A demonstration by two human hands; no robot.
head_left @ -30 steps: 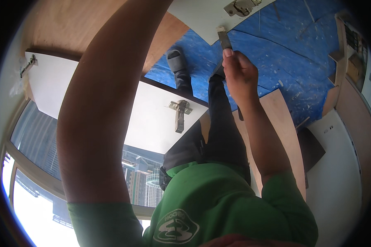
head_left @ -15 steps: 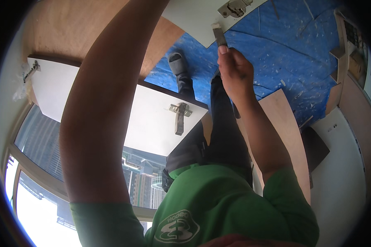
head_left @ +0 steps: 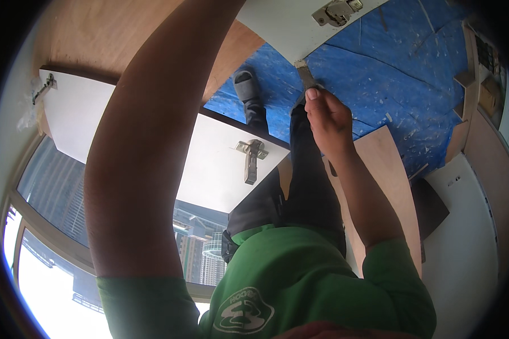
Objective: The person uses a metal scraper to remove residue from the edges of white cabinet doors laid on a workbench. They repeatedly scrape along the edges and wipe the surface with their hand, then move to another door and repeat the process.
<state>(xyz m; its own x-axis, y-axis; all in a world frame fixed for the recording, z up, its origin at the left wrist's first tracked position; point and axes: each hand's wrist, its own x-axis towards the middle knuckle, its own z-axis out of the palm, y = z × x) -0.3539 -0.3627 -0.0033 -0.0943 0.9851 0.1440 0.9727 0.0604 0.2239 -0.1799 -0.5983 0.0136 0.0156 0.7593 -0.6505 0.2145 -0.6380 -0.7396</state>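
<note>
My right hand (head_left: 329, 120) is closed on a flat scraper (head_left: 304, 74), thumb along it, with its pale, stained tip at the lower corner of the upper white panel (head_left: 283, 28). A metal hinge (head_left: 336, 12) is fixed to that panel. My left forearm runs up past the top edge of the view, so that hand is hidden from me. Beside that forearm lies another white panel (head_left: 209, 164) with a metal hinge (head_left: 251, 158) on it and a second hinge (head_left: 44, 87) at its far left end.
Plywood (head_left: 85, 39) fills the upper left. A blue sheet (head_left: 401, 85) covers the floor under my slippers (head_left: 245, 85). A curved wooden board (head_left: 379, 169), a dark board (head_left: 427, 209) and a pale panel (head_left: 458, 237) stand to the right. A window (head_left: 56, 192) is at lower left.
My right hand and the scraper have moved down, bringing the tip from higher on the upper panel to its lower corner. The view has shifted slightly.
</note>
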